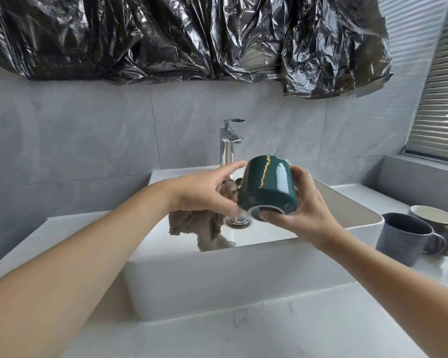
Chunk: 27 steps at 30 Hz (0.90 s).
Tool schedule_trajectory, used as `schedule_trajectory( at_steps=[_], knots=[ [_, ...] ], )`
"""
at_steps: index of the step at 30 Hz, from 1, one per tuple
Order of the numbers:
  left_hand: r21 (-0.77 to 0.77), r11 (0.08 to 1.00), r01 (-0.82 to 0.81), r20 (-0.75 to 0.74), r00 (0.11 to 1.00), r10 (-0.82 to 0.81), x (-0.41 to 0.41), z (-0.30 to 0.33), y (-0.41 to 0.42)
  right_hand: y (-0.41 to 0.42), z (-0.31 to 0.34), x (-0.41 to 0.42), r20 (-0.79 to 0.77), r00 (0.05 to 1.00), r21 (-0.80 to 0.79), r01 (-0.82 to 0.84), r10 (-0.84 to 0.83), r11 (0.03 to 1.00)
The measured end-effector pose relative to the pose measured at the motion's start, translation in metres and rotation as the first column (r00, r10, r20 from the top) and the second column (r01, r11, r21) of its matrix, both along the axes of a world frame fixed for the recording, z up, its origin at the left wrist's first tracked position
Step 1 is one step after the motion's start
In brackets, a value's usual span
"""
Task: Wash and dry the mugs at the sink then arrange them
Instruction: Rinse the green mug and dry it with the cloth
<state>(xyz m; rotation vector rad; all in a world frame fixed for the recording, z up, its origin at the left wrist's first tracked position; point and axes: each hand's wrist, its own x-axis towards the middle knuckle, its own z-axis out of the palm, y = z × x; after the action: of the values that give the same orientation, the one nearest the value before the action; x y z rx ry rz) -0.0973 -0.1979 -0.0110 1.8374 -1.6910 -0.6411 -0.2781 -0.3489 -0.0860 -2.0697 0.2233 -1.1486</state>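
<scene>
A dark green mug [268,188] with a thin gold line is held on its side above the white sink [217,275], its base turned toward me. My right hand [305,210] grips it from the right, thumb on the base rim. My left hand [204,195] holds a brown-grey cloth [199,226] against the mug's left side; the cloth hangs down into the basin. A blue-grey mug [404,241] and a cream-lined mug [435,223] stand upright on the counter to the right of the sink.
A chrome tap [229,143] rises behind the basin, with the drain [238,222] below the mug. Black plastic sheeting [192,37] covers the wall above. Window blinds [440,104] are at the far right. A pale marble counter [243,337] surrounds the sink.
</scene>
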Motion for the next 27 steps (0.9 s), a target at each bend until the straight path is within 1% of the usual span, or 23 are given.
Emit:
schedule_trajectory(
  at_steps=[1,3,7,11,14,21,25,27],
  knots=[
    [0.022,1.0,0.004,0.08,0.997,-0.006,0.001,0.001,-0.003,-0.001,0.0,-0.001,-0.014,1.0,-0.003,-0.016,0.016,1.0],
    [-0.005,1.0,-0.014,0.189,0.982,0.015,-0.001,0.003,-0.007,-0.004,-0.001,-0.001,-0.05,0.998,-0.018,-0.048,0.047,0.999],
    [-0.083,0.995,-0.045,0.288,0.955,0.068,-0.006,0.008,-0.007,-0.006,0.0,0.002,-0.11,0.993,-0.089,-0.061,0.051,0.994],
    [-0.081,0.992,-0.092,0.404,0.907,0.117,-0.015,0.01,-0.001,-0.004,-0.001,0.008,-0.218,0.976,-0.2,-0.064,0.02,0.978],
    [-0.067,0.991,-0.12,0.483,0.865,0.137,-0.022,0.015,0.002,-0.001,-0.001,0.009,-0.2,0.979,-0.286,-0.02,-0.039,0.958],
    [-0.097,0.985,-0.144,0.698,0.696,0.171,-0.031,0.011,0.0,0.006,0.0,0.015,-0.193,0.966,-0.485,0.056,-0.17,0.873],
    [-0.132,0.981,-0.141,0.793,0.579,0.19,-0.035,0.011,-0.004,0.009,0.0,0.02,-0.17,0.961,-0.521,0.101,-0.219,0.847],
    [-0.108,0.983,-0.148,0.793,0.584,0.175,-0.036,0.011,-0.004,0.007,-0.004,0.022,-0.156,0.966,-0.507,0.099,-0.204,0.856]
  ],
)
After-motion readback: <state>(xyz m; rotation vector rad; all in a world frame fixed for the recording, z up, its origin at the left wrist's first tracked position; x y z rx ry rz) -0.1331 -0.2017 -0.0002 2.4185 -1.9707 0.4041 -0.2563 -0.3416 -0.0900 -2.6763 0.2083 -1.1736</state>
